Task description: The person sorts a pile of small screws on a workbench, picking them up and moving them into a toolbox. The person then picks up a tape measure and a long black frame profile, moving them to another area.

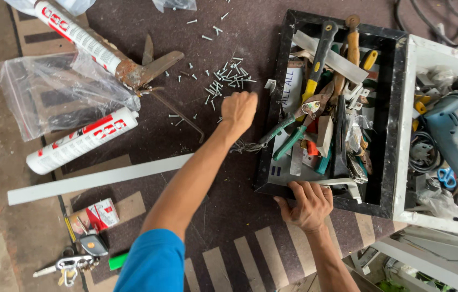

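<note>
Here, left hand (238, 110) clenched over scattered screws (223, 81); right hand (309, 204) grasping black tray (396, 108) rim (tool-crammed).

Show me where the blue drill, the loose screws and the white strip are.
Blue drill (448, 127), head view, on its body.
Loose screws (223, 81), head view, middle of the pile.
White strip (93, 179), head view, mid-length.

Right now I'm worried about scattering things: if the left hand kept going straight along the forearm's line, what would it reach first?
Most likely the loose pile of screws just beyond the closed left hand; whether the fist is above them or at mat height is unclear.
</note>
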Demonstrator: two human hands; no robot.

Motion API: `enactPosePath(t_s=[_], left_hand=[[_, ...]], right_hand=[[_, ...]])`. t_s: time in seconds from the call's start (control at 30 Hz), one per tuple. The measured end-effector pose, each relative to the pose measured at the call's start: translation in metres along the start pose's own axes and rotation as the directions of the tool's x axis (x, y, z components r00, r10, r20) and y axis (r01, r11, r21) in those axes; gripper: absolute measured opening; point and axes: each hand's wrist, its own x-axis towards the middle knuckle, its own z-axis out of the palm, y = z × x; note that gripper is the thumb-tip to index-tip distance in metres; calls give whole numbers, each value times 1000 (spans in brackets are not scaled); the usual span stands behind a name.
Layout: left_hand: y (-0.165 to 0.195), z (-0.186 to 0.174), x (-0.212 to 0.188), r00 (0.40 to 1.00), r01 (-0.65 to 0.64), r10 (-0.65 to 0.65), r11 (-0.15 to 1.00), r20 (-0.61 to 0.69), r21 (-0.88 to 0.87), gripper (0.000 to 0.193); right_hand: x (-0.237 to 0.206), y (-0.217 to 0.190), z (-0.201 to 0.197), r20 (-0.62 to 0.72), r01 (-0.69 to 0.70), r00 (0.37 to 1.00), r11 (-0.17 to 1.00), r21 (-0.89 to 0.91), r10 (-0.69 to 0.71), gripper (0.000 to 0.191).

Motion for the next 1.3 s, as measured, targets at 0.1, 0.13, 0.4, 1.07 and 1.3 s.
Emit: enactPosePath(t_s=[0.1, 0.13, 0.4, 1.07, 1.3], left_hand=[[-35, -22, -23, 995, 34, -47, 991, -92, -132, 8], [-46, -31, -29, 989, 66, -92, 976, -119, -208, 7], [-100, -55, 18, 829, 276, -342, 938, -442, -208, 15], [-72, -58, 97, 898, 87, -38, 992, -437, 94, 37], [-86, -55, 23, 954, -166, 180, 983, -238, 79, 22]], right_hand=[[8, -6, 3, -21, 17, 1000, 999, 35, -17, 40], [9, -9, 2, 7, 1, 1000, 999, 54, -1, 39], [27, -24, -1, 107, -7, 994, 985, 173, -12, 38], [62, -4, 28, 147, -27, 989, 982, 185, -1, 38], [59, -3, 25, 117, -15, 993, 985, 174, -6, 35]])
